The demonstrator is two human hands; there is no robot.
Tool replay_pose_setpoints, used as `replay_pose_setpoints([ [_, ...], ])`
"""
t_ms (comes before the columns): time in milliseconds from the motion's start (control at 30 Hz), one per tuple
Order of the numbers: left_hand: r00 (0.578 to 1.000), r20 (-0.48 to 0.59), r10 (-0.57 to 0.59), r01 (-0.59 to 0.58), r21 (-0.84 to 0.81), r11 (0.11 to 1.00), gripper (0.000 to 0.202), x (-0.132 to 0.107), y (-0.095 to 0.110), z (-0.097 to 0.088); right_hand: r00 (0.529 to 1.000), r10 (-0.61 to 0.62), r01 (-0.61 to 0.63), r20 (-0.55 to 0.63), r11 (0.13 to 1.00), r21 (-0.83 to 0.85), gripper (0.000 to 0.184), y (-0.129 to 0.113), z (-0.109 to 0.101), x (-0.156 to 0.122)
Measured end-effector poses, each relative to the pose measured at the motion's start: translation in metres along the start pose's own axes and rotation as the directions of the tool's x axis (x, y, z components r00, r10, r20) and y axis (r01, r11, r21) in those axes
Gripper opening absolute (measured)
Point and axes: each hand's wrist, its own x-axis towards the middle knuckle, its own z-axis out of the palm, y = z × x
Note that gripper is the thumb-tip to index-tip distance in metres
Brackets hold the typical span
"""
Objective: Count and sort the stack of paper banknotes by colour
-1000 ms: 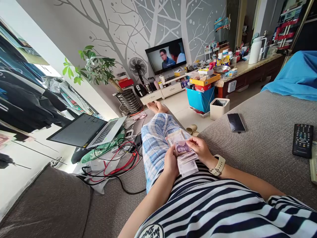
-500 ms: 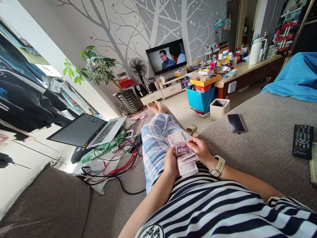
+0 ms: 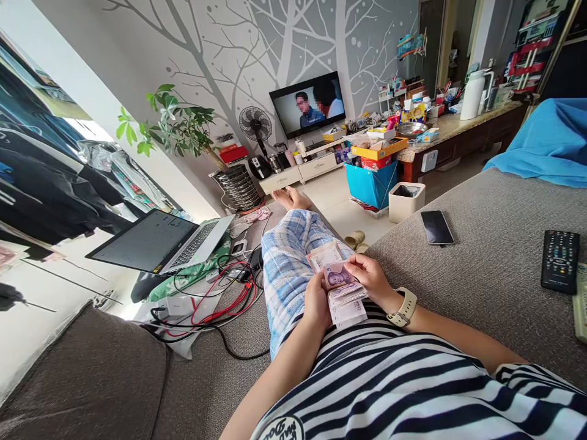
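Over my lap, both hands grip a bundle of purple banknotes (image 3: 338, 275), the top one showing a portrait and a 5. My left hand (image 3: 317, 300) is closed round the bundle's left edge. At the upper right edge, my right hand (image 3: 370, 280) pinches the notes between thumb and fingers; a pale watch is on that wrist. Lower ends of several notes (image 3: 349, 313) fan out below, against the striped shirt. Beyond the hands, more banknotes (image 3: 323, 254) lie on the blue plaid trousers (image 3: 287, 263). How many notes are in the bundle cannot be told.
A phone (image 3: 437, 227) and a black remote (image 3: 560, 261) lie on the grey sofa to the right. On the left are an open laptop (image 3: 160, 241) and tangled red and black cables (image 3: 233, 299). A bin (image 3: 406, 201) and slippers (image 3: 355, 238) stand on the floor ahead.
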Motion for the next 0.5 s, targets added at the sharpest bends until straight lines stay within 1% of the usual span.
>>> replay_pose_setpoints([
  [200,1.000,-0.027,0.010,-0.009,0.021,1.000,0.015,-0.0028,0.0024,0.0033,1.000,0.007,-0.007,0.007,1.000,0.006,0.027,0.0017,-0.0010,0.0001],
  [500,1.000,-0.011,0.009,-0.009,0.011,1.000,0.016,-0.0002,0.0012,0.0021,1.000,0.007,-0.007,0.008,1.000,0.004,0.027,0.0020,-0.0009,0.0000],
])
